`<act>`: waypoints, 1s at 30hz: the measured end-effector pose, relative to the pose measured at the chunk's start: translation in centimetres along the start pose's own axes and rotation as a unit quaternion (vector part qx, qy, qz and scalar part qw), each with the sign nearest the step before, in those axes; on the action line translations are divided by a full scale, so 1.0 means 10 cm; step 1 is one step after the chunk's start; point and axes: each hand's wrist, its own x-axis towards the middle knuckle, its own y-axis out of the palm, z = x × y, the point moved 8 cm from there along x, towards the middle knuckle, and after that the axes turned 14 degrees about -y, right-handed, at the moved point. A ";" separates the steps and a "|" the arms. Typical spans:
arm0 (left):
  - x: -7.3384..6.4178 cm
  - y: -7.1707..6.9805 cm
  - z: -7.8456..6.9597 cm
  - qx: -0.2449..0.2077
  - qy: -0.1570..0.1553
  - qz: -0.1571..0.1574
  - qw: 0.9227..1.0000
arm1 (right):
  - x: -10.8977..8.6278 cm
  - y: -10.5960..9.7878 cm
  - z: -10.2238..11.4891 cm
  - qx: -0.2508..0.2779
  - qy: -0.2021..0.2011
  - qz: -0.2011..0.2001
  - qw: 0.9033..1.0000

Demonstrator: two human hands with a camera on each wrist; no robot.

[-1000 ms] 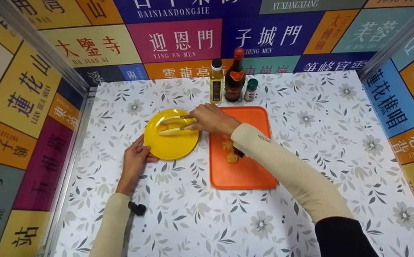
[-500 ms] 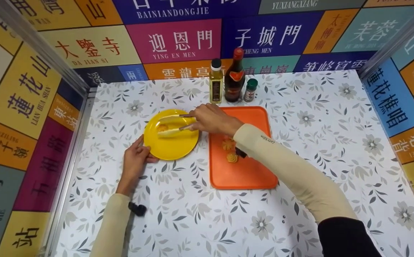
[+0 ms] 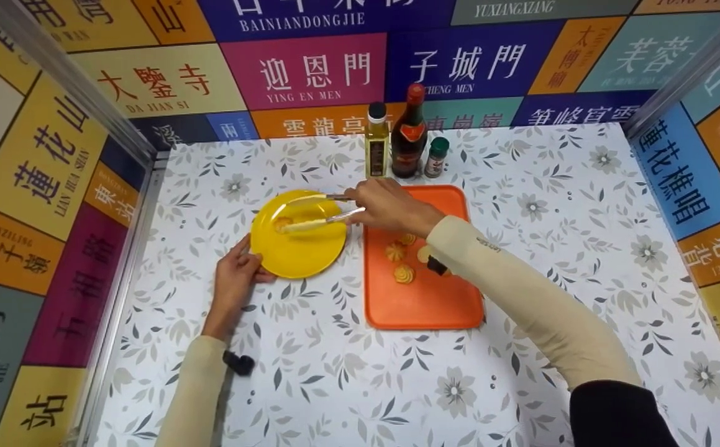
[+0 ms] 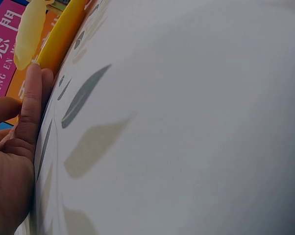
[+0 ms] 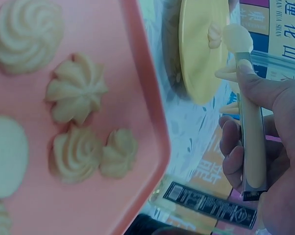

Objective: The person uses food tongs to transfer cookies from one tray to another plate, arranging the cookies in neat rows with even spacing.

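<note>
On the yellow plate (image 3: 297, 257) lies one small piped cookie (image 3: 281, 225). My left hand (image 3: 235, 279) holds the plate's near left rim; in the left wrist view a straight finger (image 4: 32, 98) reaches up to the plate's edge. Over the plate's right side my right hand (image 3: 391, 202) grips the tongs (image 3: 316, 223), which have metal arms and pale tips. The tongs' arms are spread, with nothing pinched between the tips. In the right wrist view the cookie rests on the plate beyond the tongs' tip.
Right of the plate is an orange tray (image 3: 422, 310) with several piped cookies (image 3: 404, 274), partly hidden under my right forearm. Behind it stand an oil bottle (image 3: 376, 149), a dark red-capped bottle (image 3: 407, 149) and a green-capped shaker (image 3: 436, 158). Printed panels wall in the table.
My right hand and the tongs have moved right, toward the tray, and the cookie stays on the plate. More cookies show on the tray. My left hand has kept still.
</note>
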 end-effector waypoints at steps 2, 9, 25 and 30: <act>-0.01 -0.01 0.00 0.001 0.000 -0.002 1.000 | -0.04 -0.03 -0.01 -0.002 -0.001 -0.006 1.000; -0.02 -0.03 -0.02 -0.003 0.017 0.005 1.000 | -0.17 -0.12 -0.08 -0.023 -0.003 -0.030 0.999; -0.03 -0.02 -0.02 -0.006 0.003 0.004 1.000 | -0.56 -0.22 -0.28 -0.023 0.015 -0.062 0.998; -0.02 0.01 -0.02 0.003 0.011 0.005 1.000 | -0.75 -0.17 -0.36 0.019 0.047 -0.061 0.997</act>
